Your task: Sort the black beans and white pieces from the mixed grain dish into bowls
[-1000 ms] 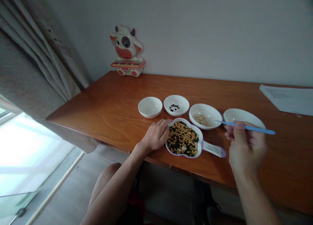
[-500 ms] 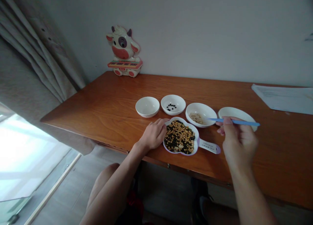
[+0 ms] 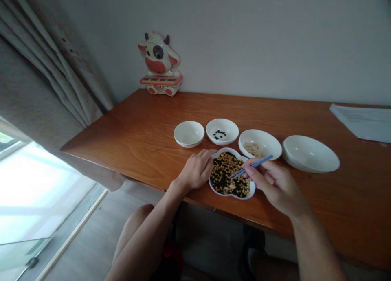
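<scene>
A white, scallop-edged dish point(image 3: 253, 190) with a purple rim lies near the table's front edge, filled with mixed yellow and black beans and a few pale pieces. At its left side my left hand point(image 3: 198, 169) is closed against the rim, its fingers together. My right hand point(image 3: 275, 183) pinches blue tweezers point(image 3: 258, 162), whose tips point down into the beans. That hand mostly covers the dish's handle. Just behind stands a white bowl point(image 3: 270, 144) with pale flat seeds. Left of it, another bowl point(image 3: 232, 128) holds several black beans.
A white bowl point(image 3: 189, 134) stands at the row's left end and a larger bowl point(image 3: 314, 154) at its right end. A cow toy with a keyboard point(image 3: 161, 65) sits at the back left of the wooden table point(image 3: 146, 130). White paper point(image 3: 363, 120) lies back right.
My right hand has brought the tweezers from the bowl of pale seeds down to the dish of beans. My left hand stays at the dish's rim. The view has shifted slightly.
</scene>
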The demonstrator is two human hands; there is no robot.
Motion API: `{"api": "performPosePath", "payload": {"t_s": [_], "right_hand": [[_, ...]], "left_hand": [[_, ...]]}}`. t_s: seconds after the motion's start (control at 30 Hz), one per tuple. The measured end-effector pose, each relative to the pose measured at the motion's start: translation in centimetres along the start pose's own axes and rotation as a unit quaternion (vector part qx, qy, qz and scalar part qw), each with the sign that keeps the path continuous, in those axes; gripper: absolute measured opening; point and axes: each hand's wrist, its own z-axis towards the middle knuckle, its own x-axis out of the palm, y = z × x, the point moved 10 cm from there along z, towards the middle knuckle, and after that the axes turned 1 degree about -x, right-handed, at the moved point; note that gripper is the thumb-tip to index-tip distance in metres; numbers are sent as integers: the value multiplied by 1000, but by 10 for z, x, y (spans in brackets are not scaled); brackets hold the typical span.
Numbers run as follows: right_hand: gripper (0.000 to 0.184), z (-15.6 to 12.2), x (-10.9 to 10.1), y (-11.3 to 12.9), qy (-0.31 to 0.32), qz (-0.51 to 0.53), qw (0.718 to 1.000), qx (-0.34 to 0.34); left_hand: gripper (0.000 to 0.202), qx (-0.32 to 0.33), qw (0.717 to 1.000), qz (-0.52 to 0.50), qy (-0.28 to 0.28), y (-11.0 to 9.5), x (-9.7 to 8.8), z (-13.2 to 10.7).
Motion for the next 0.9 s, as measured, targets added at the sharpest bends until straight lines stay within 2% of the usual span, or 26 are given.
{"api": "performPosePath", "payload": {"t_s": [0.17, 0.3, 0.43, 0.77, 0.9], "right_hand": [[25, -3, 14, 7, 70, -56, 996, -11], [20, -4, 21, 15, 99, -106, 989, -31], [22, -7, 29, 13, 127, -122, 984, -27], [19, -4, 21, 18, 70, -108, 991, -47], [17, -6, 24, 18, 84, -126, 987, -60]], "left_hand": [[38, -12, 1000, -7, 12, 1, 0, 2], [38, -7, 1000, -9, 15, -1, 0, 2], [39, -8, 1000, -2, 14, -1, 0, 2], [38, -10, 1000, 8, 13, 2, 2, 2], [38, -8, 1000, 7, 9, 2, 2, 2]]}}
